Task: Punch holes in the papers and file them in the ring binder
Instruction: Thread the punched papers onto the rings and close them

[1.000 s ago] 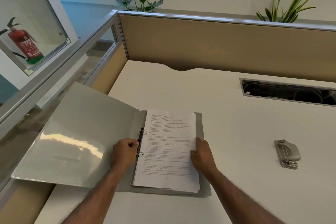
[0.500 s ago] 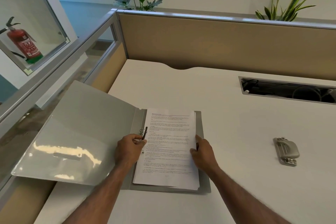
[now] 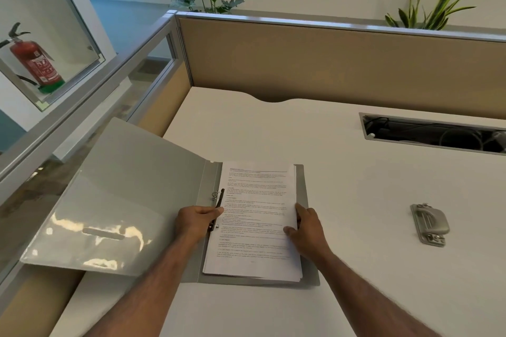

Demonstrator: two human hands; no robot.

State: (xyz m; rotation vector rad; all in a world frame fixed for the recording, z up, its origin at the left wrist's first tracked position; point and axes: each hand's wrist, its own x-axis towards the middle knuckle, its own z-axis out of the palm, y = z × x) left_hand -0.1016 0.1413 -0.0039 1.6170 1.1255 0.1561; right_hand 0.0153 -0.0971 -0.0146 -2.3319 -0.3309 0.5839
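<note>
A grey ring binder point(image 3: 115, 194) lies open on the white desk, its front cover hanging past the desk's left edge. A stack of printed papers point(image 3: 254, 216) lies on the binder's right half, threaded on the rings. My left hand point(image 3: 194, 223) grips the black ring mechanism point(image 3: 220, 197) at the spine, thumb and fingers curled around its lever. My right hand point(image 3: 306, 230) holds the stack's right edge, thumb on top of the sheets. A metal hole punch point(image 3: 429, 223) sits alone on the desk to the right.
A cable tray opening point(image 3: 435, 133) is cut into the desk point(image 3: 356, 200) at the back right. A beige partition point(image 3: 328, 63) closes the far side, with plants behind it. Glass panels and a red fire extinguisher point(image 3: 34, 63) stand on the left.
My left hand slid slightly right along the spine and closed around the ring lever. My right hand stayed on the papers' right edge.
</note>
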